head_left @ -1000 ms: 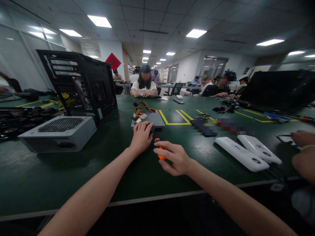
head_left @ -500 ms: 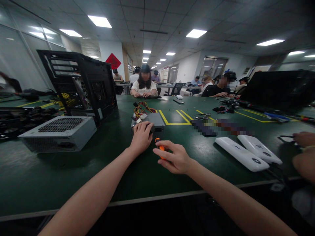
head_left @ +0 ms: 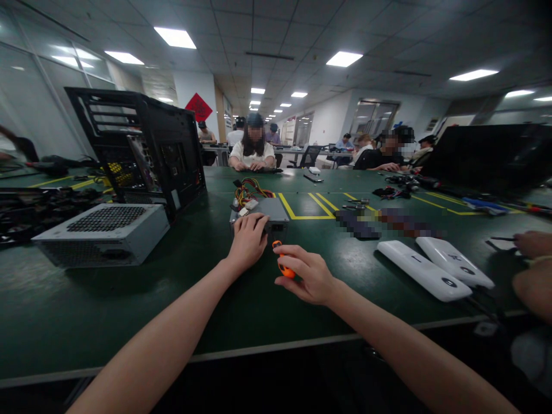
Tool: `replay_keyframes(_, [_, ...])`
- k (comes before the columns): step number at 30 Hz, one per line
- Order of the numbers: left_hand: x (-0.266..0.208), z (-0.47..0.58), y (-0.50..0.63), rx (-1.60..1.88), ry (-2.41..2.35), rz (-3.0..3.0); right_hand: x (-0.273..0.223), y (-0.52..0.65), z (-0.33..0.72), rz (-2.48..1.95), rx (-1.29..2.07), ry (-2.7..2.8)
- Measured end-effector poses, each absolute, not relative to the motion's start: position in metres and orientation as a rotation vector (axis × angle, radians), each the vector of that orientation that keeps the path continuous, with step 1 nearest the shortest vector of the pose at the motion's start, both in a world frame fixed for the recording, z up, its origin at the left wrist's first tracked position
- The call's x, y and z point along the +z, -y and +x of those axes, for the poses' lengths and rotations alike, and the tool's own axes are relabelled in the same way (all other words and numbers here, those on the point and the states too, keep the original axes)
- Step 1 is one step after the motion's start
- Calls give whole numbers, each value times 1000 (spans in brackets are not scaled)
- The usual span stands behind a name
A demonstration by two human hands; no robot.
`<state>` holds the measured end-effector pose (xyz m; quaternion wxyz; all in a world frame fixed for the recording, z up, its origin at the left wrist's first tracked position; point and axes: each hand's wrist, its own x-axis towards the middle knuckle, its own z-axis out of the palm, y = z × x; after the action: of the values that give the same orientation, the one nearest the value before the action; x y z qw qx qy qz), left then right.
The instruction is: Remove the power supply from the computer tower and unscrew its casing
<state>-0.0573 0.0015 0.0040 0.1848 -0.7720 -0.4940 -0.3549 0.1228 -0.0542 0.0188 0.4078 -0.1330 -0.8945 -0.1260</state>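
Observation:
My left hand is pressed on a small grey power supply, its fingers curled over the near top edge. A bundle of coloured wires with white connectors lies at the unit's far left. My right hand pinches an orange-and-black screwdriver between thumb and fingers, just in front of the unit's near face. The screwdriver's shaft and tip cannot be made out, so whether it touches the unit is unclear.
On the left stand a larger power supply and an open black computer case. Two white devices lie to the right, near another person's hand. Beyond them is a dark monitor. A person sits opposite.
The fingers of my right hand have shifted round the screwdriver, and its orange handle has moved slightly right and turned. My left hand and the power supply stay put.

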Motion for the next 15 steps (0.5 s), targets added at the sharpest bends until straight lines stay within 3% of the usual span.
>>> replay_keyframes(15, [5,-56,0,-998,1400,-2184,15,52,122,-340,-321,2223])
